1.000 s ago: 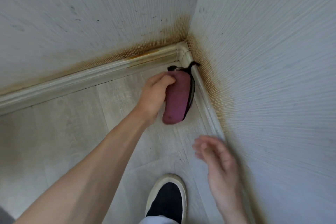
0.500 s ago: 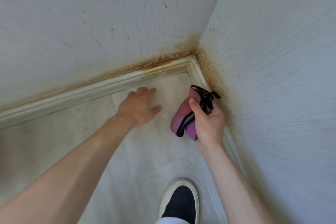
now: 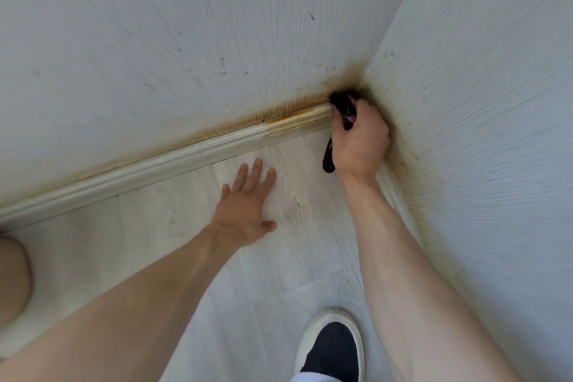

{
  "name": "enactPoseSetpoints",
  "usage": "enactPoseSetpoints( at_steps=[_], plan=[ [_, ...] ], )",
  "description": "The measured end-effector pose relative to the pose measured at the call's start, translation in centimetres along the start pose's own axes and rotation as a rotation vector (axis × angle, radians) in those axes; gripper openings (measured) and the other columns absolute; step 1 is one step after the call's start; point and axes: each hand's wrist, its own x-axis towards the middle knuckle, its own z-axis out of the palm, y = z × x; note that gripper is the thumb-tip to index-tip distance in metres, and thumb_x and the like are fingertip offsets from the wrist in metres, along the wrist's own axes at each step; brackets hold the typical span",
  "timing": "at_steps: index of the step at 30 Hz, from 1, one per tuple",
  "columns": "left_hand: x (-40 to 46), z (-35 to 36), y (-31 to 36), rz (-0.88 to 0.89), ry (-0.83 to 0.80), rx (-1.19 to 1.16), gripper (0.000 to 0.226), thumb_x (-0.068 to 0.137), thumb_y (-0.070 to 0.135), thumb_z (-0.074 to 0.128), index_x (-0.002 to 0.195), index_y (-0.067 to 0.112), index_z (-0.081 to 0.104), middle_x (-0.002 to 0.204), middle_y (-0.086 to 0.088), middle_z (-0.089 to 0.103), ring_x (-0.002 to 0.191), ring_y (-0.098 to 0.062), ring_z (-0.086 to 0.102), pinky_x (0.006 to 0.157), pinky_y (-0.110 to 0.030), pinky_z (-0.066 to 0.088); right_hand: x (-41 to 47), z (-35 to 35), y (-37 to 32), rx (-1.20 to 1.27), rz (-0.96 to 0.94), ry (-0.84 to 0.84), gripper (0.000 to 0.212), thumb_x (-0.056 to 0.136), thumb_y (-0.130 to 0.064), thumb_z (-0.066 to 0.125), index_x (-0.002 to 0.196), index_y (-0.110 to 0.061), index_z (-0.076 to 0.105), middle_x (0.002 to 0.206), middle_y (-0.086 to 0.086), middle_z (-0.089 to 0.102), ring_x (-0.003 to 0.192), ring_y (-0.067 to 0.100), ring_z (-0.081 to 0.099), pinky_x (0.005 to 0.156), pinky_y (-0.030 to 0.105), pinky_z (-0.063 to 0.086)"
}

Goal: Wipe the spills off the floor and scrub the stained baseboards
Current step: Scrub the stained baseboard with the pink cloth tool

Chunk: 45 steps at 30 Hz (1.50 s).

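At the floor's far-right corner, right hand grips the purple sponge with black strap, fingers curled round it, pressing it into the join of the two baseboards. Left baseboard shows an orange-brown stain line along its top edge, heaviest near the corner. Left hand lies flat on the floor, fingers spread, just short of that baseboard. Black-and-white shoe at near edge.

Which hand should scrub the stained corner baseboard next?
Right. The right hand already grips the purple sponge at the stained corner of the baseboard; the left hand lies flat on the floor, holding nothing.
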Motion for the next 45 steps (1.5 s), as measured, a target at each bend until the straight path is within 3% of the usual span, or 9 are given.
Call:
enactPoseSetpoints(
  at_steps=[7,10,13,16,28,33,37,41,45],
  plan=[
    [0.0,0.3,-0.3,0.011,0.022,0.005,0.113,0.093,0.048,0.07,0.16,0.037,-0.02,0.162,0.01,-0.041,0.153,-0.02,-0.031,0.127,-0.051,-0.001,-3.0,-0.8,-0.8,0.227,0.106,0.045,0.019,0.093,-0.022,0.071,0.104,-0.007,0.069,0.095,-0.004,0.064,0.079,0.0,0.052,0.073,0.007,0.039],
    [0.2,0.3,-0.2,0.018,0.043,-0.005,0.112,0.093,0.048,0.07,0.16,0.037,-0.019,0.164,0.009,-0.037,0.154,-0.021,-0.029,0.128,-0.051,0.001,-6.1,-1.4,-2.6,0.642,0.587,-0.064,0.013,0.093,-0.019,0.071,0.106,-0.022,0.069,0.099,-0.009,0.072,0.087,-0.001,0.069,0.083,0.022,0.056],
    [-0.2,0.0,0.2,-0.019,0.042,-0.008,0.103,0.094,0.048,0.069,0.164,0.031,-0.004,0.172,0.004,-0.014,0.158,-0.023,-0.014,0.129,-0.05,0.008,-8.0,0.1,-4.7,1.035,1.25,-0.356,0.019,0.095,-0.014,0.066,0.114,-0.011,0.071,0.097,0.008,0.075,0.076,0.017,0.074,0.058,0.029,0.059],
    [-0.4,-0.1,0.3,-0.022,0.047,0.051,0.085,0.095,0.054,0.064,0.162,0.027,0.02,0.166,-0.004,0.027,0.154,-0.03,0.016,0.126,-0.049,0.02,-8.8,1.6,-6.5,1.243,1.485,-0.491,0.02,0.101,-0.014,0.058,0.118,-0.006,0.065,0.1,0.015,0.07,0.084,0.024,0.069,0.049,0.029,0.058],
    [-0.2,0.2,-0.2,0.009,0.024,-0.021,0.111,0.095,0.046,0.068,0.157,0.035,-0.024,0.164,0.006,-0.037,0.152,-0.019,-0.032,0.127,-0.05,-0.003,-4.5,7.9,-6.2,1.219,1.426,-0.432,0.029,0.099,0.002,0.049,0.123,0.0,0.066,0.123,0.017,0.069,0.101,0.028,0.068,0.045,0.023,0.054],
    [0.0,0.3,0.0,0.013,0.029,-0.016,0.111,0.095,0.041,0.069,0.16,0.034,-0.02,0.164,0.006,-0.038,0.152,-0.022,-0.032,0.127,-0.054,-0.003,-3.3,6.8,-5.4,1.298,1.302,-0.391,0.048,0.083,0.016,0.06,0.13,0.006,0.063,0.128,0.01,0.067,0.113,0.024,0.067,0.076,0.021,0.06],
    [0.1,0.3,-0.1,0.006,0.022,-0.025,0.11,0.096,0.041,0.069,0.161,0.032,-0.019,0.164,0.004,-0.037,0.151,-0.021,-0.033,0.128,-0.054,-0.002,-4.9,6.8,-7.6,1.166,1.451,-0.41,0.03,0.1,0.003,0.045,0.125,0.0,0.062,0.123,0.015,0.065,0.099,0.028,0.067,0.042,0.023,0.053],
    [0.1,0.5,-0.3,0.01,0.012,-0.016,0.111,0.095,0.043,0.069,0.16,0.036,-0.021,0.163,0.007,-0.04,0.152,-0.022,-0.033,0.126,-0.054,-0.003,-2.6,6.2,-5.4,1.273,1.42,-0.129,0.032,0.1,0.005,0.044,0.128,0.004,0.06,0.117,0.013,0.067,0.091,0.024,0.069,0.045,0.02,0.052],
    [0.2,0.3,-0.3,0.014,0.015,-0.044,0.111,0.094,0.043,0.07,0.16,0.037,-0.019,0.164,0.007,-0.037,0.153,-0.021,-0.031,0.126,-0.053,-0.004,-4.5,4.7,-6.6,1.15,1.397,-0.279,0.029,0.1,-0.003,0.055,0.127,-0.002,0.065,0.122,0.017,0.068,0.091,0.024,0.067,0.047,0.022,0.053]
  ],
)
